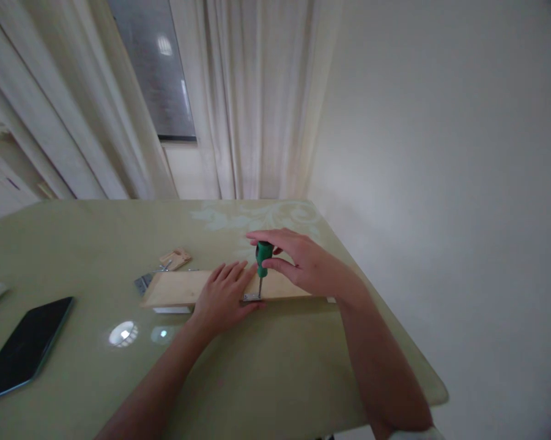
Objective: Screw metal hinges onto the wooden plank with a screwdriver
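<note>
A light wooden board (174, 288) lies flat on the green table (266, 373). My left hand (224, 297) rests on the board with fingers spread flat, holding it down beside a small metal bracket (252, 297) at the board's near edge. My right hand (303, 263) pinches the green handle of a screwdriver (263, 260) that stands upright, its tip down at the bracket.
A dark tablet or phone (25, 347) lies at the table's left. A small wooden piece (175, 258) and a metal part (143, 283) sit behind the board's left end. Curtains and a window are beyond the table; a bare wall is on the right.
</note>
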The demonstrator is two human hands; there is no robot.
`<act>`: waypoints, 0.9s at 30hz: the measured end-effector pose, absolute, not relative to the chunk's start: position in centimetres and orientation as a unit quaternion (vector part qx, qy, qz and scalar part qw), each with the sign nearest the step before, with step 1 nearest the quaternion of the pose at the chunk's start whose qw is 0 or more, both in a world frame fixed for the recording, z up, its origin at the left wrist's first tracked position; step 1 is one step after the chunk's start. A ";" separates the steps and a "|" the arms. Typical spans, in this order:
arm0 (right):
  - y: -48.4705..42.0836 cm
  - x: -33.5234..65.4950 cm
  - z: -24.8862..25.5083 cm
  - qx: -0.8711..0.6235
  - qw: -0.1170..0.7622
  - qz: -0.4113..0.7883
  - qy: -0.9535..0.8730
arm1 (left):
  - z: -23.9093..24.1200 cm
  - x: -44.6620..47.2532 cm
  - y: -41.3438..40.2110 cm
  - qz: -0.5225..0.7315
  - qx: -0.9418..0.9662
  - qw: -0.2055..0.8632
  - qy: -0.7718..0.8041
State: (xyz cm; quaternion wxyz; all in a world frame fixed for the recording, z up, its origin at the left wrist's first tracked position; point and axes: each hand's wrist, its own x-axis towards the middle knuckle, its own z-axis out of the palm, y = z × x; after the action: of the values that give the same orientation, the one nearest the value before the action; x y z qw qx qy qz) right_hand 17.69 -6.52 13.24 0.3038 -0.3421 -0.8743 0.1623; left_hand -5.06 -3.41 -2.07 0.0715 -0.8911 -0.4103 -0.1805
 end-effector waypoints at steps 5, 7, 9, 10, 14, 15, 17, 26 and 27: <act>-6.0 17.8 13.0 -0.357 0.342 0.223 -0.840 | -1.6 -4.8 -3.6 -0.177 -0.889 0.063 -0.418; -6.1 17.4 13.0 -0.384 0.345 0.201 -0.832 | -1.5 -4.8 -3.7 -0.174 -0.887 0.061 -0.423; -6.3 17.0 12.9 -0.416 0.341 0.169 -0.826 | -1.4 -4.8 -3.8 -0.172 -0.887 0.058 -0.425; -6.4 16.8 13.0 -0.428 0.337 0.154 -0.824 | -1.4 -4.8 -3.8 -0.171 -0.887 0.058 -0.426; -6.8 17.1 13.6 -0.427 0.329 0.133 -0.831 | -1.4 -4.8 -3.7 -0.173 -0.887 0.060 -0.424; -7.0 17.4 13.8 -0.413 0.333 0.140 -0.836 | -1.4 -4.8 -3.7 -0.175 -0.887 0.059 -0.422; -7.4 18.2 14.4 -0.385 0.352 0.156 -0.839 | -1.5 -4.8 -3.6 -0.181 -0.887 0.055 -0.421; -6.5 17.2 13.5 -0.353 0.350 0.196 -0.845 | -1.3 -4.7 -3.7 -0.175 -0.886 0.075 -0.422; -6.3 17.0 13.3 -0.352 0.346 0.199 -0.847 | -1.3 -4.7 -3.7 -0.176 -0.886 0.077 -0.423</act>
State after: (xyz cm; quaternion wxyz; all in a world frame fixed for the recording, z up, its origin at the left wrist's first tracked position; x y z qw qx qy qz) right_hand 16.95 -6.31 13.34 0.3460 -0.3518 -0.8467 0.1991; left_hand -4.75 -3.67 -1.33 0.0775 -0.8856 -0.4227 -0.1760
